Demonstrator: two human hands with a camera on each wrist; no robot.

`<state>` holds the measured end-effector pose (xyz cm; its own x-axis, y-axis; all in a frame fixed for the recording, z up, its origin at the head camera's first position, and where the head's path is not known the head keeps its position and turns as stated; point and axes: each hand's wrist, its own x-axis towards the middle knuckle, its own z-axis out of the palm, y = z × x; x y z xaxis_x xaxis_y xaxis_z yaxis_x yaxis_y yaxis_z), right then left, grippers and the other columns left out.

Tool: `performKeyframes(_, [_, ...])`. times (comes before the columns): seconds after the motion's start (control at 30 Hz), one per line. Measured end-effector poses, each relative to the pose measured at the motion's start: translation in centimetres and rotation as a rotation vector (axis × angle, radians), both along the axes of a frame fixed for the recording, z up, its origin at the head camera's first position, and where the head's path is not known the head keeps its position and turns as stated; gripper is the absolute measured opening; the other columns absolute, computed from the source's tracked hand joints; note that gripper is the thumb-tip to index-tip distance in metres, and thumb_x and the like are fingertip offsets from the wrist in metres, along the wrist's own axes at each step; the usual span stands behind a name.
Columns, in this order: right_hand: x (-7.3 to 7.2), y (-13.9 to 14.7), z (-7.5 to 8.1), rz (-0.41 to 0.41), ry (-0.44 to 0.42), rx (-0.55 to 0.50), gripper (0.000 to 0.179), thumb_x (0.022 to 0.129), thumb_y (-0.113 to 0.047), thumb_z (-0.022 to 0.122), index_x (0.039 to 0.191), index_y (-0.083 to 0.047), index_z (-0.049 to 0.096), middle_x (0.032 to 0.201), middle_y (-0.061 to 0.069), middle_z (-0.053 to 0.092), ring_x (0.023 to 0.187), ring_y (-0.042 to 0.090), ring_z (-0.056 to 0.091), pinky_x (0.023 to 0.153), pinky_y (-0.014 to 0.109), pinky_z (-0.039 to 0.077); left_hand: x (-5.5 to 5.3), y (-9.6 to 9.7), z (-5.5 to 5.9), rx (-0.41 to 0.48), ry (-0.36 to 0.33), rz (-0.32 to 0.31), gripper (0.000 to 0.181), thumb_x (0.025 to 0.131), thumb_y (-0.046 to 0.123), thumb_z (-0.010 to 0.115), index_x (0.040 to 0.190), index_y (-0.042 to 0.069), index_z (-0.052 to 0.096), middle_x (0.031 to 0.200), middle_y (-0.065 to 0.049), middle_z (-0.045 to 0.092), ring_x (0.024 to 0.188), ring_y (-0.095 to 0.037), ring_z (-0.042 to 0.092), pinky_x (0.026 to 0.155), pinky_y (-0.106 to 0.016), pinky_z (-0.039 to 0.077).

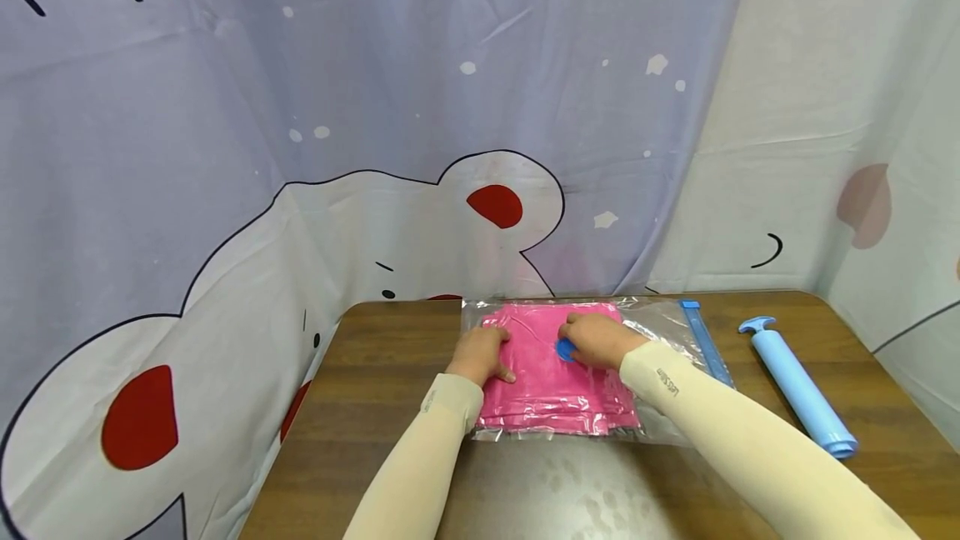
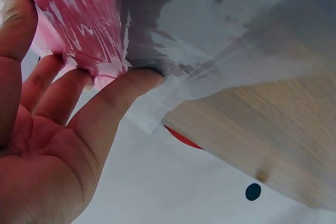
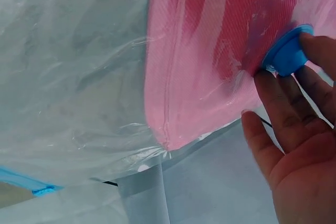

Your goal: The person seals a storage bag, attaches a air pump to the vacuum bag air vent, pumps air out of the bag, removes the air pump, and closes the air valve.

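Observation:
A folded pink cloth (image 1: 536, 386) lies inside a clear plastic vacuum bag (image 1: 656, 317) on the table. On the bag's upper face, over the cloth, sits a round blue valve cap (image 3: 290, 56). My right hand (image 1: 596, 340) pinches this cap between thumb and fingers. With its fingers spread, my left hand (image 1: 478, 355) rests on the bag's left part, at the edge of the cloth. In the left wrist view its fingertips touch the clear film. A blue zip strip (image 1: 707, 344) runs along the bag's right end.
A light blue hand pump (image 1: 804, 394) with a T-shaped handle lies right of the bag. The brown wooden table (image 1: 390, 382) has a shiny patch in front. A printed curtain (image 1: 360, 90) hangs behind and at the sides.

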<state>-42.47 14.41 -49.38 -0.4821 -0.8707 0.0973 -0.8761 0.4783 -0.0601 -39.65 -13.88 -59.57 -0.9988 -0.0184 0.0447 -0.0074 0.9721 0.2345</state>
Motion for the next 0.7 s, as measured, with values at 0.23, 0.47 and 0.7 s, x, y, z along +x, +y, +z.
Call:
performKeyframes(0.23, [-0.25,-0.04,0.09,0.042,-0.052,-0.047,0.038,0.096,-0.003,0.085,0.132,-0.008,0.076,0.120,0.014,0.075,0.094,0.028,0.078,0.093,0.049,0.070,-0.07,-0.02,0.19,0.003,-0.008,0.002,0.098,0.062,0.053,0.109,0.149,0.023,0.076,0.148,-0.005,0.079,0.140,-0.040,0.072,0.123,-0.058,0.056])
performKeyframes(0.47, [-0.06,0.14,0.16,0.076,0.019,-0.041,0.018,0.096,-0.005,0.087,0.112,-0.009,0.080,0.104,0.007,0.075,0.088,0.021,0.075,0.085,0.039,0.068,-0.26,-0.06,-0.04,-0.005,-0.007,-0.006,0.099,0.062,0.053,0.109,0.150,0.022,0.075,0.147,-0.006,0.080,0.141,-0.039,0.071,0.124,-0.059,0.055])
performKeyframes(0.7, [-0.14,-0.11,-0.06,0.033,-0.001,-0.036,0.024,0.096,-0.010,0.089,0.117,-0.007,0.079,0.105,0.008,0.074,0.086,0.020,0.074,0.086,0.040,0.068,-0.54,-0.30,-0.60,0.010,0.000,-0.006,0.099,0.062,0.053,0.109,0.150,0.023,0.075,0.148,-0.006,0.079,0.141,-0.039,0.071,0.124,-0.059,0.055])
